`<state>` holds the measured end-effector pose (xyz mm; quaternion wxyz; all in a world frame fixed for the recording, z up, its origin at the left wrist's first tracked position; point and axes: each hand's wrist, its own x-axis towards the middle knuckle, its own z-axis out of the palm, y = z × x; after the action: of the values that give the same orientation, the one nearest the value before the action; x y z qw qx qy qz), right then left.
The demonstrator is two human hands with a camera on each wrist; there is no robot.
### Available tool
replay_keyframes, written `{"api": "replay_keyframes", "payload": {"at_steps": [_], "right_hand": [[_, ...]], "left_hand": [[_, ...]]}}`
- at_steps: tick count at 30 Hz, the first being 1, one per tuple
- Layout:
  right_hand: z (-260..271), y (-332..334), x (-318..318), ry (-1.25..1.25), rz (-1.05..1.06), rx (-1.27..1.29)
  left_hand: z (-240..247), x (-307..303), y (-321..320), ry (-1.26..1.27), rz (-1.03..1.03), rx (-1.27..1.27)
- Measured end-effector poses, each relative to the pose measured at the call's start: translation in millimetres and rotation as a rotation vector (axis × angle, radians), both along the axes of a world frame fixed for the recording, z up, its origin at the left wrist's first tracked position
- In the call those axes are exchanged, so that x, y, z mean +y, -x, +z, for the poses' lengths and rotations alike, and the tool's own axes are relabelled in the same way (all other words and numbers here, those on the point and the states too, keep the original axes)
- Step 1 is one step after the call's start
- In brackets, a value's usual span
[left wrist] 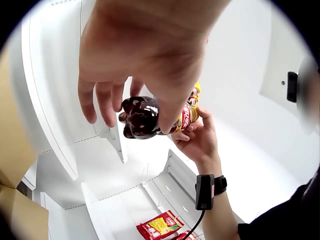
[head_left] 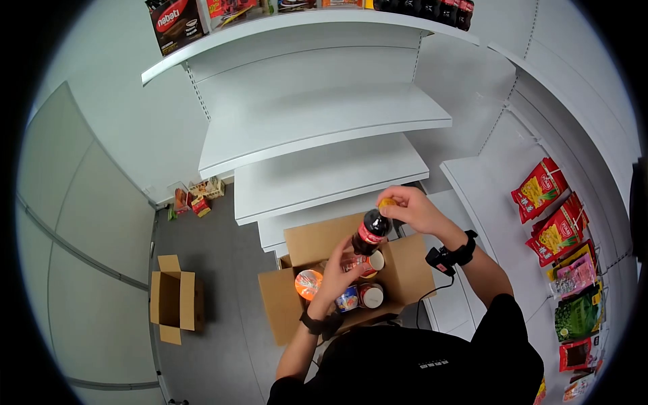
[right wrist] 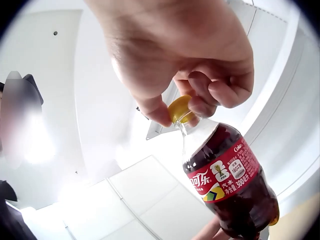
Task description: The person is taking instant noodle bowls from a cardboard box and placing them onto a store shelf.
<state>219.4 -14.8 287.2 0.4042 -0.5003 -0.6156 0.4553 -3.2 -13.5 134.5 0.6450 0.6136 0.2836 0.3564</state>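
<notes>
A dark cola bottle (head_left: 371,231) with a yellow cap and red label is held tilted above an open cardboard box (head_left: 275,307). My right hand (head_left: 417,214) pinches its cap between thumb and fingers; in the right wrist view the right hand (right wrist: 185,55) covers part of the cap. Beside the bottle's base is my left hand (head_left: 332,278), and in the left wrist view the left hand (left wrist: 145,60) has its fingers spread and its thumb across the bottle (left wrist: 142,118). Whether the thumb presses on it, I cannot tell. Inside the box are an orange-lidded cup (head_left: 308,284) and several cans.
White shelves (head_left: 324,128) stand ahead, with packages and dark bottles (head_left: 432,9) on the top one. Red snack bags (head_left: 555,233) hang on the right. A smaller open carton (head_left: 177,299) sits on the floor at left, and a few packages (head_left: 200,205) lie by the wall.
</notes>
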Motion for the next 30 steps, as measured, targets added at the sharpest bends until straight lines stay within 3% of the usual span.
{"api": "replay_keyframes", "payload": {"at_steps": [6, 14, 22, 26, 30], "right_hand": [[21.0, 17.7, 2.1, -0.083, 0.079, -0.010], [50.0, 40.2, -1.1, 0.044, 0.001, 0.091], [16.6, 47.6, -15.8, -0.222, -0.206, 0.146], [6.3, 63.5, -35.6, -0.315, -0.294, -0.090], [-9.2, 68.2, -37.4, -0.378, -0.380, -0.112]], "left_hand": [[10.5, -0.4, -2.6, 0.016, 0.019, -0.299], [36.6, -4.7, -3.0, 0.074, -0.009, -0.407], [56.1, 2.1, -14.0, 0.110, 0.144, -0.420], [60.3, 8.2, -22.3, 0.027, 0.193, -0.443], [68.3, 7.7, -32.7, -0.046, 0.252, -0.462]]}}
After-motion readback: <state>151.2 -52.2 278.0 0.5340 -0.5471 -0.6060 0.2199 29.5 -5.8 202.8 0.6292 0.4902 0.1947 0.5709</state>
